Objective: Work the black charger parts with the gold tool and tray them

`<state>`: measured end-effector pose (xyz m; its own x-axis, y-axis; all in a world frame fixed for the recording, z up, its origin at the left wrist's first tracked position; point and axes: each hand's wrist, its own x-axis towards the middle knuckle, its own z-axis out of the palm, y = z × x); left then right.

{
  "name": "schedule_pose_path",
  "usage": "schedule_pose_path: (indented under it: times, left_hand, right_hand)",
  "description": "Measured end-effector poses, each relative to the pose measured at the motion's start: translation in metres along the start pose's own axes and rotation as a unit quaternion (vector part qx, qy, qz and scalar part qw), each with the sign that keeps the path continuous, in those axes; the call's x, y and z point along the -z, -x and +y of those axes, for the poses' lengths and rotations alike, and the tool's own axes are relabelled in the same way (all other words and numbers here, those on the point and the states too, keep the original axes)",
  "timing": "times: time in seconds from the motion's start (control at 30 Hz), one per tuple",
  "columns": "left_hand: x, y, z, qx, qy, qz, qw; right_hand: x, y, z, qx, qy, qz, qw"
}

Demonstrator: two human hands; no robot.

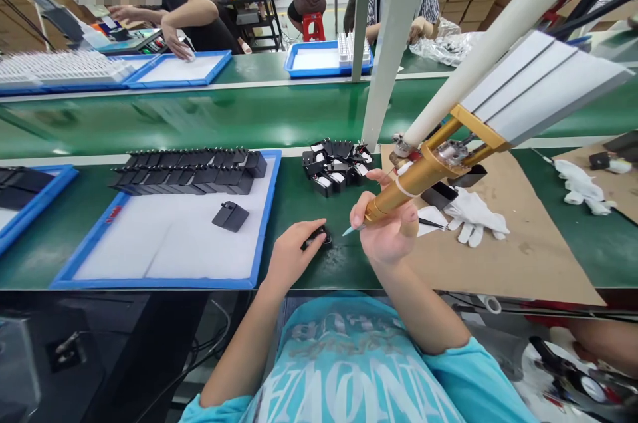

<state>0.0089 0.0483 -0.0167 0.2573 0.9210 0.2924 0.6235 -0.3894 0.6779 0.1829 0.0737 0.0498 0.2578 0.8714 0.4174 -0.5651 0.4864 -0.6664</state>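
My left hand [295,251] is closed on a small black part [323,237] resting on the green bench; the fingers cover much of it. My right hand [391,233] is wrapped around a gold glue dispensing gun [406,183], held tilted with its pale blue nozzle [351,231] pointing down and left toward the black part. The nozzle appears apart from the part. Beyond both hands lies a cluster of small black-and-white parts [336,165]. One black housing [230,216] sits alone in the blue-rimmed tray [266,223], in front of rows of black housings [187,171].
On the right, a cardboard sheet [518,270] holds white gloves [478,213], tweezers [431,223] and black housings [439,195]. A white post [386,44] and a slanted white pole [478,57] rise ahead. Co-workers sit beyond the green conveyor [199,120].
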Motion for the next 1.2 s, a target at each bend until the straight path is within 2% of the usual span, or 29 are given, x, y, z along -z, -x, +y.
schedule_pose_path:
  times: [0.07, 0.13, 0.37, 0.57, 0.67, 0.73, 0.8, 0.87, 0.97, 1.1, 1.2]
  left_hand:
    - [0.000, 0.002, 0.002, -0.066, -0.046, 0.012, 0.997]
    - [0.000, 0.004, 0.002, -0.101, -0.071, 0.016, 0.992]
    - [-0.008, 0.001, -0.009, -0.103, -0.065, -0.019, 0.992]
    - [-0.007, 0.003, -0.005, -0.130, -0.229, -0.114, 0.958]
    - [-0.003, 0.003, -0.001, -0.137, -0.269, -0.124, 0.945]
    - [0.007, 0.002, -0.003, -0.131, -0.286, -0.092, 0.945]
    - [0.026, 0.000, -0.010, -0.093, -0.317, -0.027, 0.944]
    - [0.050, 0.000, -0.022, -0.040, -0.367, 0.037, 0.929]
    - [0.077, 0.004, -0.045, 0.022, -0.437, 0.067, 0.897]
    - [0.082, 0.010, -0.069, 0.061, -0.461, 0.117, 0.878]
    - [0.080, 0.008, -0.081, 0.081, -0.434, 0.136, 0.887]
  right_hand:
    - [0.002, 0.001, 0.000, 0.000, 0.000, 0.001, 1.000]
    - [0.004, 0.001, -0.001, -0.003, 0.002, 0.002, 1.000]
    - [0.008, 0.001, 0.000, -0.007, -0.014, 0.005, 1.000]
    - [0.010, 0.000, -0.001, -0.003, -0.023, 0.013, 1.000]
    - [0.011, 0.001, -0.003, 0.001, -0.024, 0.017, 1.000]
    - [0.012, 0.001, -0.004, -0.003, -0.020, 0.019, 1.000]
    - [0.014, 0.000, -0.005, -0.009, -0.017, 0.016, 1.000]
    - [0.016, 0.000, -0.006, -0.013, -0.012, 0.011, 1.000]
    - [0.017, 0.000, -0.007, -0.016, -0.006, 0.012, 1.000]
    - [0.020, 0.001, -0.005, -0.017, -0.001, 0.015, 1.000]
    - [0.023, 0.001, -0.003, -0.011, 0.004, 0.013, 1.000]
